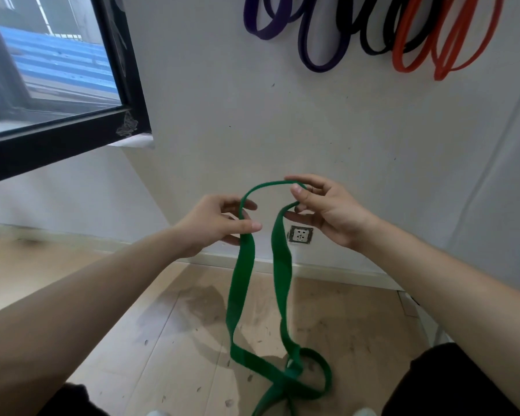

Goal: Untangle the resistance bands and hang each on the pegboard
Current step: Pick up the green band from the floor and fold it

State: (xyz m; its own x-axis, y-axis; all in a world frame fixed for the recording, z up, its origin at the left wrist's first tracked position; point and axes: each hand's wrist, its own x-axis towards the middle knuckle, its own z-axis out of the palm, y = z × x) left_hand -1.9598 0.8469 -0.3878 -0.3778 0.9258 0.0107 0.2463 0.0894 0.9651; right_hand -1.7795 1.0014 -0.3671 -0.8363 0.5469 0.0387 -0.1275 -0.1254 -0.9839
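A wide green resistance band (243, 283) hangs between my hands in front of a white wall. My left hand (219, 223) pinches its left strand between thumb and fingers. My right hand (321, 205) grips the top loop and the right strand with curled fingers. Both strands drop toward the floor, where the band twists into a knot-like loop (300, 373) near the bottom edge. High on the wall hang purple bands (312, 49), a black band (373, 46) and orange-red bands (442, 55); their hooks are out of frame.
A black-framed window (57, 136) juts out at the left. A wall socket (300, 235) sits low on the wall behind the band. A pale baseboard (327, 271) meets a scuffed wooden floor (177, 325). My dark-clothed legs (451, 382) show at the bottom corners.
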